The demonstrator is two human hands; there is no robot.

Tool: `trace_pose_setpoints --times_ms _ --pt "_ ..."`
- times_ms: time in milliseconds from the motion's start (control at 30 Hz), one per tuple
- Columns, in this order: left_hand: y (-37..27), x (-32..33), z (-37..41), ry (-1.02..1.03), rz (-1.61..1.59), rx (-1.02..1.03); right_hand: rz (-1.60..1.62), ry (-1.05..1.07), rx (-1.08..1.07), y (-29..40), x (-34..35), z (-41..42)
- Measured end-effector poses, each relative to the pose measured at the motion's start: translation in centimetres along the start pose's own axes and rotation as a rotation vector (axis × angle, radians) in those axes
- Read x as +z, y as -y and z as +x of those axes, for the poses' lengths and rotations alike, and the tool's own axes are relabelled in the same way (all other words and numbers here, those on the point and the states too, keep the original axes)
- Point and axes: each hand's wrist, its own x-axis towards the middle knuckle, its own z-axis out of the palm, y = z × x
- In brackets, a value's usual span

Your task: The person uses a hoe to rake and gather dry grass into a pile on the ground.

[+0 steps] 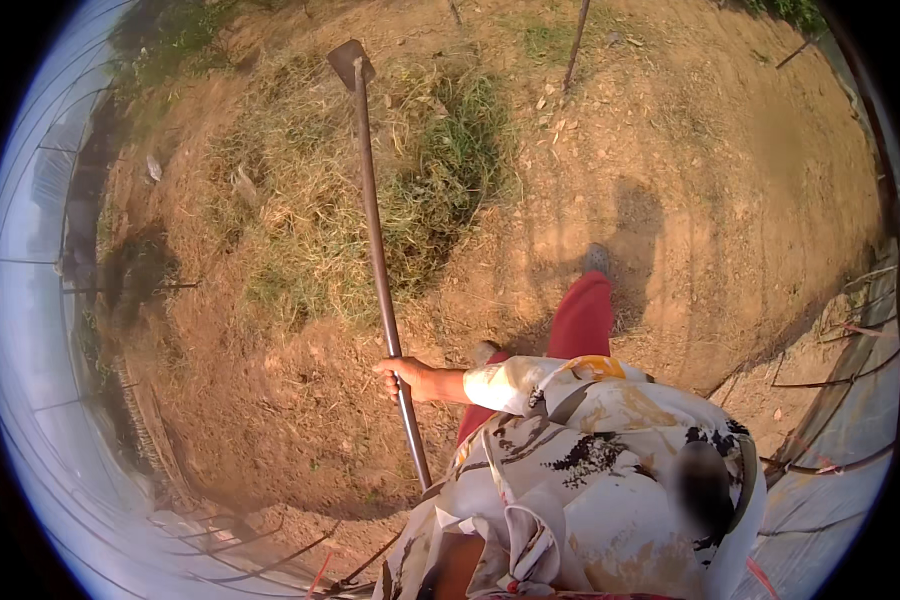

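Observation:
My right hand (409, 377) is closed around the lower part of a long shaft, its arm reaching leftward across my body in a patterned sleeve (502, 382). The shaft belongs to a hoe (373, 202) pointing away from me. A flat metal blade (351, 64) is at the hoe's far end, by the upper edge of a heap of cut grass (307, 187); whether it touches the ground cannot be told. Greener grass (465, 135) lies to the right of the shaft. The shaft's near end disappears behind my shirt (585, 480). My left hand is out of view.
Dry bare soil (735, 225) spreads around the heap. My shoe (597, 259) is planted right of it, below a red trouser leg (581, 319). A thin post (576, 45) stands beyond. Plastic sheeting (34, 300) on thin hoops runs along the left; more sheeting (832, 495) lies at lower right.

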Motion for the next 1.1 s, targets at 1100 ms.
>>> trace_pose_setpoints --times_ms 1100 --pt "-114.6 51.2 16.2 0.149 1.139 0.987 0.492 -0.596 -1.232 70.7 -57.8 -55.8"
